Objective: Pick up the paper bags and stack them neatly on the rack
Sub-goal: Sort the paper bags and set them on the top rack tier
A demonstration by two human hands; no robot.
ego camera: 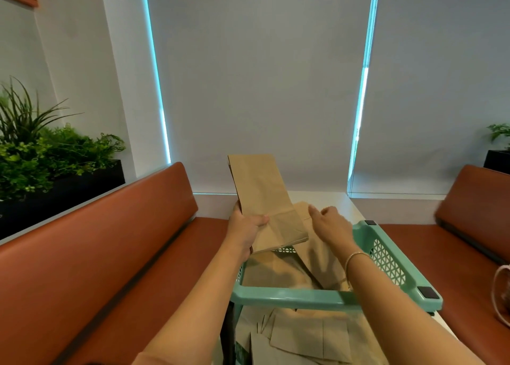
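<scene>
Between orange benches, a paper bag (262, 199) was gripped by the left hand (245, 226) above the rack (386, 259) (more bags (298, 270) inside); right hand (328, 224) fingers were loosely curled, empty.

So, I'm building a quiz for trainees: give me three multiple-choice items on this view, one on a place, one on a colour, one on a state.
1. Where is the held bag?
A. Above the rack's far end
B. On the left bench
C. Under the plants

2. What colour is the rack?
A. Red
B. Mint green
C. Black

3. What is the right hand doing?
A. Gripping the rack's rim
B. Holding a cup
C. Hovering by the bag, holding nothing

Answers:
1. A: the left hand holds the bag up over the rack.
2. B: its rim and lattice sides are mint green.
3. C: the right hand is beside the bag, fingers loosely curled, nothing in its grip.
</scene>
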